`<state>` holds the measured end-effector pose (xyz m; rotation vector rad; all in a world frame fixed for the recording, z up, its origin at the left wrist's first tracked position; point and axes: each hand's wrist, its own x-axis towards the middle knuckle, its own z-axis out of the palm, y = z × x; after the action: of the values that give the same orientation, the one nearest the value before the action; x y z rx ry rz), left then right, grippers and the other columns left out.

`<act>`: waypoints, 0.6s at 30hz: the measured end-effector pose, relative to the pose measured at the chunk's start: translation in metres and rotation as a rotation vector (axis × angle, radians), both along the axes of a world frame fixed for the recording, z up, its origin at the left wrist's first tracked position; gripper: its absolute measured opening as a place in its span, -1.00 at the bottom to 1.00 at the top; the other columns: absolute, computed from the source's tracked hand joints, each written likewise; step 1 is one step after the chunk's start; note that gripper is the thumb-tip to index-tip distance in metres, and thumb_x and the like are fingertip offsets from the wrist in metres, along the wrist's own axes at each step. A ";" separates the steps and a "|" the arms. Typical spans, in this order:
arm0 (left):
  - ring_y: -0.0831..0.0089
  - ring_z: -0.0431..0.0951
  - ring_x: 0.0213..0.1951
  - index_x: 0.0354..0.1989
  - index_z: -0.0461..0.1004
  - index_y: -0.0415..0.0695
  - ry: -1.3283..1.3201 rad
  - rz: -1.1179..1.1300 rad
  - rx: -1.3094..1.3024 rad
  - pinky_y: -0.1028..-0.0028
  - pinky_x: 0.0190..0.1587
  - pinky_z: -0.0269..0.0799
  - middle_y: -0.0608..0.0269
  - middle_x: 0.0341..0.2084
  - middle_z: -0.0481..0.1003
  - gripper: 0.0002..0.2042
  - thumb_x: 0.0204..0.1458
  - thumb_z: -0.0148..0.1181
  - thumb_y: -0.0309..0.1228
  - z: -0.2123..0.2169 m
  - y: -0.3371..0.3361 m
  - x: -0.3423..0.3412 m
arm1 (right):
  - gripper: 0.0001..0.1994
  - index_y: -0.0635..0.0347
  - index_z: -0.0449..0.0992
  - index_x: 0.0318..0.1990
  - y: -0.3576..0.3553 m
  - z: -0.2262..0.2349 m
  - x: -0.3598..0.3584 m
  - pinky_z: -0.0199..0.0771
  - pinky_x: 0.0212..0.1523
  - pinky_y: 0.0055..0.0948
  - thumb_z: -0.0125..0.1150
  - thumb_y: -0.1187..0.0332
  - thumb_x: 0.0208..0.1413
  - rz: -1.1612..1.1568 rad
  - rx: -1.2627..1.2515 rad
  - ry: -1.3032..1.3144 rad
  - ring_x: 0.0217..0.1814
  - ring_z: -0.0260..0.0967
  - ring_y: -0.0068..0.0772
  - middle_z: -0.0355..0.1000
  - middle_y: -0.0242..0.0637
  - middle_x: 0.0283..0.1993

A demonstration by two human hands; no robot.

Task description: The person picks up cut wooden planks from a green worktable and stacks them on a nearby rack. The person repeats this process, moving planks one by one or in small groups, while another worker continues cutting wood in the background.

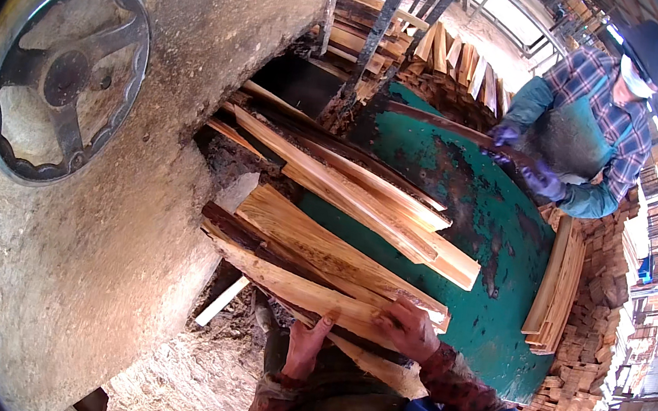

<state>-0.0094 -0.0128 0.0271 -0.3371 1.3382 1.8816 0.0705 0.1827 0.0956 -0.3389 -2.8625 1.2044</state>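
A bundle of rough wooden slats (313, 266) lies on the near edge of a green, worn metal table (500, 228). My right hand (406, 328) presses down on top of the nearest slats, fingers curled over their ends. My left hand (304, 344) grips the same bundle from below at its near edge. A second heap of longer slats (364, 189) lies behind it, running from the machine toward the table's middle.
A big dusty machine housing with a metal handwheel (69, 80) fills the left. Across the table a person in a plaid shirt and gloves (586, 115) holds a dark strip of wood (447, 125). Stacked boards (559, 290) stand at the right, sawdust covers the floor below.
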 end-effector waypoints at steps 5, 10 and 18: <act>0.48 0.48 -0.14 0.09 0.36 -0.29 0.106 0.011 0.000 0.46 -0.19 0.49 0.19 -0.10 0.48 -0.48 0.04 0.31 -0.21 -0.025 0.007 0.012 | -0.85 0.19 0.52 -0.24 -0.016 0.012 0.005 0.42 -0.34 -0.23 0.24 0.35 0.06 0.001 0.188 -0.056 -0.34 0.42 -0.07 0.38 -0.15 -0.36; 0.43 0.47 -0.08 0.08 0.35 -0.37 0.170 0.115 -0.078 0.44 0.01 0.40 0.13 -0.08 0.48 -0.46 -0.06 0.41 -0.41 -0.018 0.020 0.010 | -0.82 0.17 0.51 -0.19 -0.013 0.023 0.006 0.44 -0.30 -0.20 0.23 0.36 0.05 0.106 0.224 -0.083 -0.30 0.41 -0.06 0.37 -0.17 -0.30; 0.45 0.48 -0.12 0.03 0.39 -0.37 0.198 0.212 -0.038 0.44 -0.02 0.44 0.16 -0.11 0.50 -0.48 -0.10 0.43 -0.44 -0.008 0.026 0.007 | -0.74 0.19 0.50 -0.11 -0.002 0.056 -0.041 0.45 -0.21 -0.16 0.24 0.33 0.04 0.354 0.183 -0.058 -0.21 0.41 -0.04 0.41 -0.15 -0.21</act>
<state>-0.0028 0.0133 0.0189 -0.3298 1.5210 2.1120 0.0291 0.1809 0.1521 0.1478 -3.1445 0.9666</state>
